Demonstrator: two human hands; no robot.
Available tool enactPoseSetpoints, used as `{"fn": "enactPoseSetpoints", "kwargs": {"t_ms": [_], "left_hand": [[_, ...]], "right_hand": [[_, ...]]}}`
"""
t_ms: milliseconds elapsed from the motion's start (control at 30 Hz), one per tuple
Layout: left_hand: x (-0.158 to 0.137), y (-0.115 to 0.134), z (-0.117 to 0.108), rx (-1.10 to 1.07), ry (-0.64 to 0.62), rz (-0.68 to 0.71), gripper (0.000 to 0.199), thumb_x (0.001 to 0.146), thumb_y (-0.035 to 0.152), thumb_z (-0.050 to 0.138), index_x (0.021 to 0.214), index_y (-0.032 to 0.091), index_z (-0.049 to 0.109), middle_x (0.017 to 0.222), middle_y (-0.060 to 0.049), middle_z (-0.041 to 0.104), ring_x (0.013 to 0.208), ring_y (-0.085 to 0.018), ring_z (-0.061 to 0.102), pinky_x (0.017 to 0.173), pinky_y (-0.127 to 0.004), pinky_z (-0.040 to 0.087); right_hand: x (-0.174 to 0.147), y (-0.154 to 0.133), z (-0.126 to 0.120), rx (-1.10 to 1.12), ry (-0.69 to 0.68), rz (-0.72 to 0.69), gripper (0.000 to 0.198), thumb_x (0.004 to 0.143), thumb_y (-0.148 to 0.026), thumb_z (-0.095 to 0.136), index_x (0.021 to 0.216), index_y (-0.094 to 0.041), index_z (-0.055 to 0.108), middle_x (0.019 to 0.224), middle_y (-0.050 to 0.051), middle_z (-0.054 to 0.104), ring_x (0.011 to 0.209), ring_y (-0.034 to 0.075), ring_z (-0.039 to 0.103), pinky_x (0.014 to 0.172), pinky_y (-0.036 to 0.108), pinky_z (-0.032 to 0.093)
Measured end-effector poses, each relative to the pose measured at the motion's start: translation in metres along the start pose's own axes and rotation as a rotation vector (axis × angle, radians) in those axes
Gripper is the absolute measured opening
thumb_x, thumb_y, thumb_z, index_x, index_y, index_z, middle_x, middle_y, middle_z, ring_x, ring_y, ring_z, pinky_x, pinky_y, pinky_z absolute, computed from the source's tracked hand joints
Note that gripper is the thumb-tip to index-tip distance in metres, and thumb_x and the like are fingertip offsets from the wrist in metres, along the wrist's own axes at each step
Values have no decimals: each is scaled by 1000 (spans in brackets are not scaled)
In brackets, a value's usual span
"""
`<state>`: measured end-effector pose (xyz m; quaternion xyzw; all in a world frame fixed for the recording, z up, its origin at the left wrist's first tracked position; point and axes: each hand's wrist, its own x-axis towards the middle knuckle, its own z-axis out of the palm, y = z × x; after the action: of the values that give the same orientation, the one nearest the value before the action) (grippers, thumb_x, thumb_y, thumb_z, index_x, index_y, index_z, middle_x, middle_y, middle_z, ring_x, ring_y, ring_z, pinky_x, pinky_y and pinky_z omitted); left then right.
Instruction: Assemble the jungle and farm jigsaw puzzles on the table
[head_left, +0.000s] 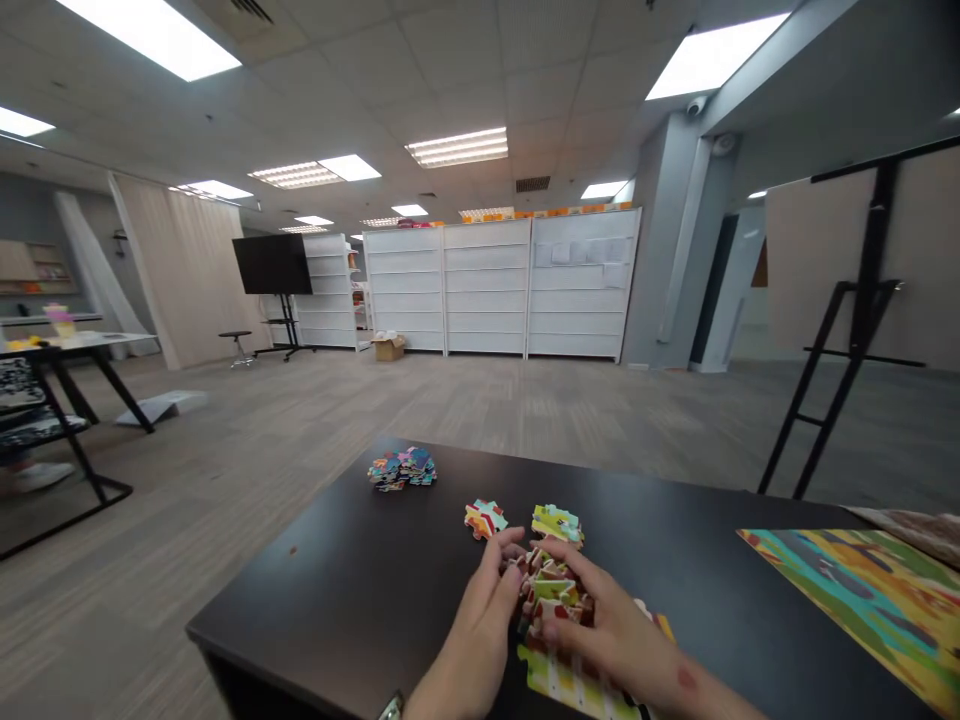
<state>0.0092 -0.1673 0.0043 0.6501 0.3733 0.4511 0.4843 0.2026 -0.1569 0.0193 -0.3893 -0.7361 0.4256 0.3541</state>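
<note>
A heap of colourful jigsaw puzzle pieces (553, 590) is held between my two hands on the dark table. My left hand (480, 605) curves against the heap's left side, thumb and fingers bent around its edge. From the right, my right hand (611, 625) wraps over the pieces, its thumb at the near side. Under and in front of the heap lies a joined yellow-green puzzle section (574, 688), partly covered by my right hand. Just beyond my fingers lie a red, white and orange puzzle piece (485, 519) and a small yellow-green group of pieces (557, 524).
A pile of blue puzzle pieces (403, 468) sits near the table's far left corner. A bright picture sheet (870, 595) lies at the right, beside a brown cloth (911, 530). Beyond the table (337, 590) stand a black easel (855, 310) and white shelves (486, 290).
</note>
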Motion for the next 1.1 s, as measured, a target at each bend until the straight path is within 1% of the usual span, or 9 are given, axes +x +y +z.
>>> {"fn": "enactPoseSetpoints", "kwargs": {"t_ms": [100, 167, 300, 400, 533, 667, 833, 967, 1100], "left_hand": [[2, -1, 2, 49, -73, 21, 71, 100, 57, 39, 155, 19, 14, 150, -14, 34, 137, -26, 39, 115, -38, 31], [3, 0, 1, 119, -68, 35, 78, 99, 55, 42, 157, 17, 7, 152, -16, 29, 138, -26, 36, 117, -40, 27], [3, 6, -5, 428, -206, 13, 102, 77, 53, 75, 157, 20, 23, 148, -15, 42, 134, -34, 38, 117, -50, 24], [1, 11, -5, 631, -337, -4, 107, 62, 48, 86, 154, 22, 38, 143, -14, 51, 129, -40, 40, 114, -58, 23], [-2, 18, 1, 649, -342, -29, 83, 69, 36, 83, 144, 25, 51, 129, -10, 59, 119, -34, 47, 105, -47, 37], [-4, 20, 0, 637, -339, -48, 61, 71, 28, 81, 129, 26, 62, 122, -7, 60, 113, -31, 51, 101, -44, 39], [-5, 6, -11, 589, -186, -9, 73, 78, 23, 67, 147, 24, 45, 133, -9, 58, 120, -30, 51, 108, -41, 37], [-4, -1, -17, 605, -199, -39, 88, 75, 20, 61, 157, 21, 29, 136, -12, 57, 127, -31, 49, 115, -47, 28], [-3, 1, -15, 610, -225, -70, 95, 69, 19, 65, 157, 19, 30, 139, -14, 55, 127, -35, 48, 115, -51, 28]], "right_hand": [[1, -6, 1, 17, 4, -27, 60, 76, -39, 80, 130, -22, 59, 129, 10, 68, 120, 31, 63, 105, 41, 49], [2, -7, -3, 79, 97, -5, 54, 77, -44, 79, 122, -22, 60, 119, 9, 72, 106, 30, 69, 95, 39, 55], [5, -1, -18, 248, 383, 63, 57, 80, -56, 73, 121, -22, 53, 105, 7, 75, 87, 25, 73, 76, 35, 60], [8, 8, -25, 261, 446, 113, 60, 79, -59, 72, 122, -22, 50, 96, 5, 75, 76, 23, 73, 60, 30, 58], [8, 7, -21, 234, 382, 63, 56, 79, -56, 74, 117, -21, 53, 105, 8, 75, 91, 26, 72, 79, 35, 59], [6, -5, -20, 220, 238, 36, 52, 80, -52, 74, 117, -21, 56, 109, 8, 74, 101, 27, 70, 92, 39, 55], [-3, -9, -28, 108, -68, 31, 53, 73, -48, 78, 116, -20, 65, 108, 7, 74, 96, 29, 71, 87, 38, 57], [-10, 1, -31, -296, -42, 75, 72, 66, -40, 84, 134, -27, 64, 134, 9, 65, 123, 36, 59, 107, 46, 46], [-10, -1, -28, -369, -86, 131, 82, 62, -36, 87, 139, -29, 59, 136, 10, 64, 123, 37, 59, 108, 48, 45]]}}
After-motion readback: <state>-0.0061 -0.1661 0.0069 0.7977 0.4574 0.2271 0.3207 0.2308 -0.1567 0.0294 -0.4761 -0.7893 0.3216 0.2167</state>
